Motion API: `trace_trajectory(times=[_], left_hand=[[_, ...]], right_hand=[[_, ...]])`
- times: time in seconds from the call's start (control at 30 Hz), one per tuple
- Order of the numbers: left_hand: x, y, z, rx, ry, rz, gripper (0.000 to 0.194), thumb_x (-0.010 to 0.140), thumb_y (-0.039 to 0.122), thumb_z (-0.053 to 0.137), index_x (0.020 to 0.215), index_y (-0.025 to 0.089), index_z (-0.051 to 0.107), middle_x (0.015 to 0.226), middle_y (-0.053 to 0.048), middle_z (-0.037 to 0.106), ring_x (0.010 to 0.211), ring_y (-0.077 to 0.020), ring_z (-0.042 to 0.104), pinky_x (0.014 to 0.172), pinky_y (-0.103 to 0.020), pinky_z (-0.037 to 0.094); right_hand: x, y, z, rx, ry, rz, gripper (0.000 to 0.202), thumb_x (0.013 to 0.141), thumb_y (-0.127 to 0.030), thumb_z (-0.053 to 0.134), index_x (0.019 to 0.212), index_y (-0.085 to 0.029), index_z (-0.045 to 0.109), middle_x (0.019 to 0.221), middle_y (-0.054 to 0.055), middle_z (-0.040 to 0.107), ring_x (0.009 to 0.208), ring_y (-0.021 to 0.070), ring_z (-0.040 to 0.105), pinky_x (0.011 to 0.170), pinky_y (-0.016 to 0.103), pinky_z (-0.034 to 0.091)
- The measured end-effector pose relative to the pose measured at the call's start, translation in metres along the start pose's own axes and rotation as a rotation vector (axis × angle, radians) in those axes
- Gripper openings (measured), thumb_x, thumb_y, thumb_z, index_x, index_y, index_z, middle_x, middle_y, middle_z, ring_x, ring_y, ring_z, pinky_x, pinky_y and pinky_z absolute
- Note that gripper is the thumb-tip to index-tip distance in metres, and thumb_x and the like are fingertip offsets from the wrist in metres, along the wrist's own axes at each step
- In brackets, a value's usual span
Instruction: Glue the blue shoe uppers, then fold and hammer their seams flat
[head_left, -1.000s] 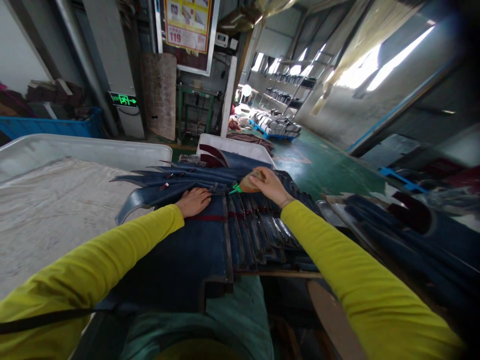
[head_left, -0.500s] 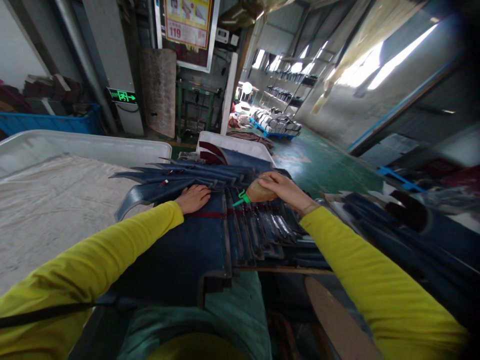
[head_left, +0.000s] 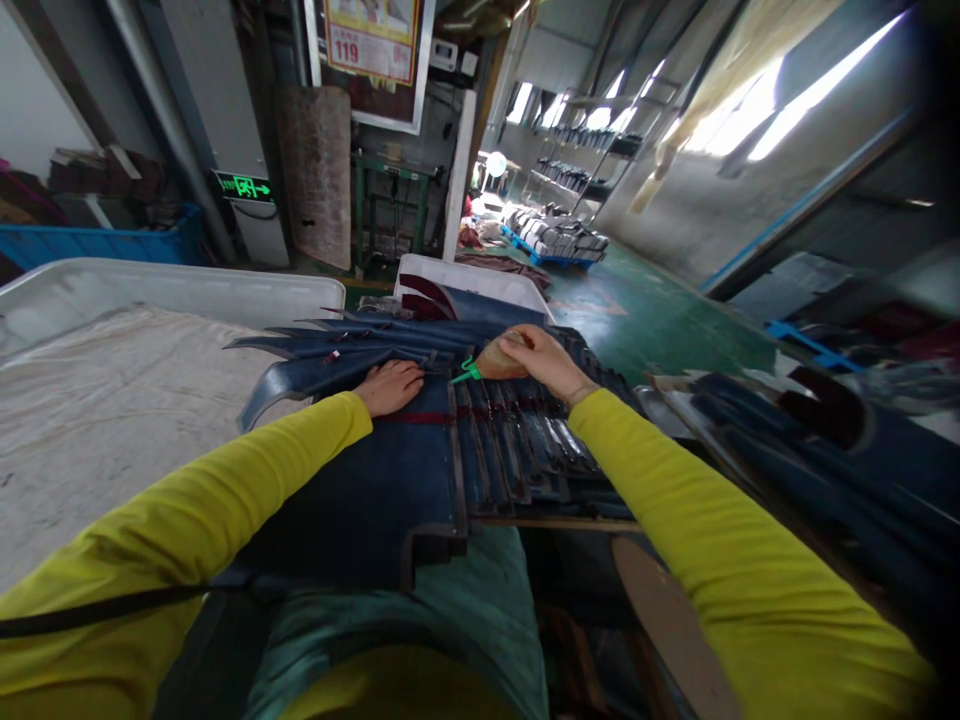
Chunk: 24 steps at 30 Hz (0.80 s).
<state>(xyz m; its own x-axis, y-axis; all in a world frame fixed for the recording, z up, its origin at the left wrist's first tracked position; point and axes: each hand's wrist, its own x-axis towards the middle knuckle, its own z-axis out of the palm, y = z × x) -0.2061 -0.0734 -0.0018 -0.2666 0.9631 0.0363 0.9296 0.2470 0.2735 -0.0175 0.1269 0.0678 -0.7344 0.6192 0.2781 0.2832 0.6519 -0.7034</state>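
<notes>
My left hand (head_left: 391, 386) lies flat on a dark blue leather-like panel (head_left: 352, 490), with its fingers stretched out. Held in my right hand (head_left: 544, 358) is a brownish squeeze bottle (head_left: 501, 360) with a green nozzle (head_left: 466, 371), its tip pointing left and down near the panel's right edge. Under the bottle, several overlapping blue pieces (head_left: 517, 470) fan out to the right, with shiny wet-looking streaks along their edges. A dark red strip (head_left: 416, 418) crosses the top panel. More blue pieces with pointed ends (head_left: 300, 345) lie behind my left hand.
A white bin (head_left: 187, 285) lined with pale cloth (head_left: 127, 400) stands at the left. More blue pieces (head_left: 750, 430) are stacked at the right. Behind the work surface stands another white tub (head_left: 480, 275). A brown oval board (head_left: 667, 610) sits below the table edge.
My right hand has moved left with the bottle, bringing the green nozzle to the top panel's right edge. My left hand stays on the panel. The view has shifted slightly.
</notes>
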Motion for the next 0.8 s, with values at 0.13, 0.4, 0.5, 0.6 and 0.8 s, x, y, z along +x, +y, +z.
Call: trace_trajectory(times=[0.13, 0.4, 0.5, 0.6, 0.8], left_hand=[[0.000, 0.001, -0.001, -0.006, -0.016, 0.002, 0.046, 0.094, 0.043, 0.023, 0.129, 0.027, 0.047, 0.140, -0.003, 0.044, 0.127, -0.0239, 0.037, 0.102, -0.051, 0.033], [0.002, 0.000, -0.001, 0.015, -0.031, 0.005, 0.044, 0.095, 0.040, 0.023, 0.130, 0.027, 0.047, 0.140, -0.003, 0.042, 0.126, -0.0238, 0.036, 0.102, -0.049, 0.033], [0.002, 0.000, -0.001, 0.020, -0.033, 0.006, 0.045, 0.095, 0.041, 0.023, 0.130, 0.027, 0.047, 0.139, -0.003, 0.043, 0.126, -0.0241, 0.037, 0.103, -0.048, 0.032], [0.002, 0.000, -0.001, 0.027, -0.032, 0.009, 0.045, 0.095, 0.041, 0.023, 0.131, 0.025, 0.046, 0.139, -0.003, 0.043, 0.126, -0.0241, 0.037, 0.103, -0.047, 0.032], [0.001, 0.001, -0.003, 0.023, -0.039, -0.005, 0.045, 0.095, 0.041, 0.023, 0.130, 0.026, 0.046, 0.141, -0.004, 0.042, 0.127, -0.0235, 0.036, 0.104, -0.047, 0.031]], right_hand=[[-0.016, -0.008, -0.011, 0.064, -0.070, 0.020, 0.034, 0.077, -0.046, 0.059, 0.098, -0.020, 0.063, 0.094, 0.004, 0.066, 0.089, 0.0223, 0.060, 0.081, 0.036, 0.047], [-0.064, -0.037, -0.030, 0.049, -0.136, -0.054, 0.036, 0.079, -0.047, 0.060, 0.106, -0.023, 0.061, 0.104, 0.004, 0.065, 0.098, 0.0240, 0.059, 0.089, 0.039, 0.044], [-0.077, -0.043, -0.035, 0.028, -0.144, -0.062, 0.036, 0.080, -0.047, 0.059, 0.108, -0.023, 0.061, 0.105, 0.003, 0.065, 0.101, 0.0253, 0.058, 0.089, 0.040, 0.044], [-0.088, -0.051, -0.038, 0.012, -0.164, -0.074, 0.036, 0.080, -0.046, 0.059, 0.107, -0.023, 0.061, 0.106, 0.004, 0.064, 0.101, 0.0258, 0.058, 0.091, 0.041, 0.044], [-0.115, -0.065, -0.047, 0.079, -0.297, -0.038, 0.037, 0.076, -0.047, 0.062, 0.106, -0.026, 0.063, 0.105, 0.003, 0.065, 0.101, 0.0263, 0.059, 0.090, 0.040, 0.046]])
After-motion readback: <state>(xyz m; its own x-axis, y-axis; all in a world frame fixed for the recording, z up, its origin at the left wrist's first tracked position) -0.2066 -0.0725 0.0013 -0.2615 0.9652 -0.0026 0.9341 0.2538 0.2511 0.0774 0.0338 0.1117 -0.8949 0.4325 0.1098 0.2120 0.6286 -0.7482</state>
